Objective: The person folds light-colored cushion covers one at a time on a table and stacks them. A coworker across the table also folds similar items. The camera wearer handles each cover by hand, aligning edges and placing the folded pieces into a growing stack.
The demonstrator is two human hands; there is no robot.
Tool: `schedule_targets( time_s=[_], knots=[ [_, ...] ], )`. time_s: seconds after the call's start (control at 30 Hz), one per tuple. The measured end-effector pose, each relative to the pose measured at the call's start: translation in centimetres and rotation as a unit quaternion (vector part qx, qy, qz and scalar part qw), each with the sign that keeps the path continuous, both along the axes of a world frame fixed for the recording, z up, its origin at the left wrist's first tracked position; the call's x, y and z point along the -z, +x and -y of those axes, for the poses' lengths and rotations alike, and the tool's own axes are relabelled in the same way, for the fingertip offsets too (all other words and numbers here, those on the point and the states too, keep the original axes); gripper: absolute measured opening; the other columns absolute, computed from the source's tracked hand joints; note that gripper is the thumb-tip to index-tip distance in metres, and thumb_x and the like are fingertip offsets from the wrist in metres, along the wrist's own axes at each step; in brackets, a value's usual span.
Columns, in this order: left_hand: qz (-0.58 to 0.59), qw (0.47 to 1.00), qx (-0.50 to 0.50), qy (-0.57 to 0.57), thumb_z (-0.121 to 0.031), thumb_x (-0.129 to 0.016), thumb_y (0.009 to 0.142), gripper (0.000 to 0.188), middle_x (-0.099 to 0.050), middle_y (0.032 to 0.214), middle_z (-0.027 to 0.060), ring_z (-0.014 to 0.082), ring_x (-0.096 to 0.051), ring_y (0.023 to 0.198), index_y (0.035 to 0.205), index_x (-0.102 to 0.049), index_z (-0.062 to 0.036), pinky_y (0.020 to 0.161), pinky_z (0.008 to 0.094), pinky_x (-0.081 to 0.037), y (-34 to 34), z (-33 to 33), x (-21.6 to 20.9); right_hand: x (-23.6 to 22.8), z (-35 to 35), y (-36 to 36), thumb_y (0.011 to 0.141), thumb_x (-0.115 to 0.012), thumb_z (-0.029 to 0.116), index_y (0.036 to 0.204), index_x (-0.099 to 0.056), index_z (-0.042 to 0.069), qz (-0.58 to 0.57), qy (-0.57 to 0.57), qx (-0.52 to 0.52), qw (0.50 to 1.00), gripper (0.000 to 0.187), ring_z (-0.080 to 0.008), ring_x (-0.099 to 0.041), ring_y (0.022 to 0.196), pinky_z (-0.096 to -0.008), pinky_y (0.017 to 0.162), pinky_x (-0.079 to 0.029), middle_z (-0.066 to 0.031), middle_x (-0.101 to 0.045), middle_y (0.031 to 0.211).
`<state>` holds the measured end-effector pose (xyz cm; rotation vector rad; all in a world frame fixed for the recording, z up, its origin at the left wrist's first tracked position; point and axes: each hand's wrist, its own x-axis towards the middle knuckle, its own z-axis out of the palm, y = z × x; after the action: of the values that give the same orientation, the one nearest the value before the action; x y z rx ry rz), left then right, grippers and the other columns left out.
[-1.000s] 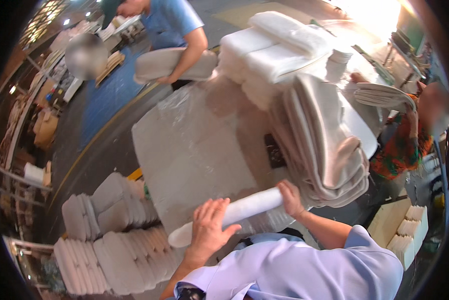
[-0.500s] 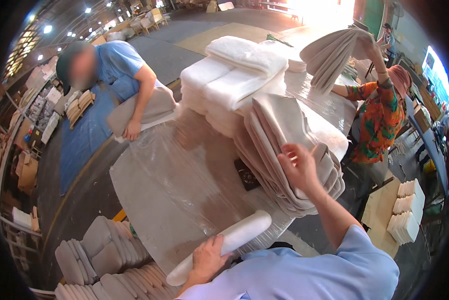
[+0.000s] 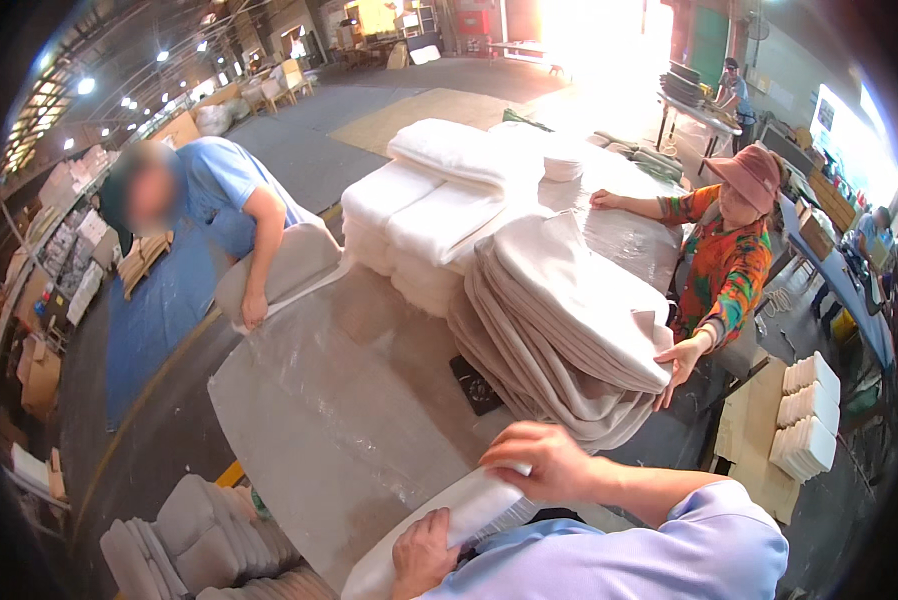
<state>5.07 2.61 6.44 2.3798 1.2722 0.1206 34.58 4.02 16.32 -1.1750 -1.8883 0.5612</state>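
Note:
A long white cushion pad [image 3: 466, 512] stands on its edge at the table's near side, against my body. My left hand [image 3: 424, 552] grips its near-left part with bent fingers. On the pad's far right end is my right hand [image 3: 544, 462], its fingers curled over the edge. Just beyond that hand lies a tall stack of beige fabric covers [image 3: 559, 300]. A small dark flat object [image 3: 476, 385] pokes out from beside the stack.
White padding [image 3: 434, 200] is piled mid-table on plastic sheeting [image 3: 319, 400]. At left, a co-worker in blue [image 3: 239, 190] handles a beige-covered cushion [image 3: 304, 265]. Another in an orange patterned top [image 3: 729, 250] touches the cover stack. Grey cushions [image 3: 204, 530] stand below left.
My right hand has left the cover stack and come to the pad's end. The right-hand co-worker's raised bundle of covers now lies on the stack. My view has shifted somewhat.

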Motion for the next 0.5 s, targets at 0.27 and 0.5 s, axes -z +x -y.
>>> schedule_targets(
  time_s=[0.27, 0.5],
  knots=[
    [-0.006, 1.0, -0.012, 0.023, -0.035, -0.088, 0.076, 0.069, -0.074, 0.121, 0.0149, 0.0385, -0.072, 0.107, 0.134, -0.059, -0.0126, 0.089, 0.0516, -0.057, -0.2, 1.6, 0.1, 0.8, -2.8, 12.8, 0.07, -0.093, 0.018, 0.17, -0.025, 0.015, 0.365, -0.124, 0.416, 0.824, 0.121, -0.0497, -0.047, 0.141, -0.0623, 0.114, -0.04, -0.0255, -0.044, 0.156],
    [0.008, 0.998, 0.015, 0.055, -0.03, -0.085, 0.076, 0.069, -0.071, 0.131, 0.0148, 0.0372, -0.071, 0.11, 0.136, -0.057, -0.0113, 0.092, 0.0507, -0.058, 0.0, 2.2, 0.7, 3.1, -4.5, 19.5, 0.073, -0.075, 0.005, 0.157, -0.047, 0.017, 0.422, -0.087, 0.403, 0.807, 0.089, -0.0427, -0.076, 0.089, -0.0545, 0.082, -0.06, -0.0196, -0.077, 0.096]
  ],
)
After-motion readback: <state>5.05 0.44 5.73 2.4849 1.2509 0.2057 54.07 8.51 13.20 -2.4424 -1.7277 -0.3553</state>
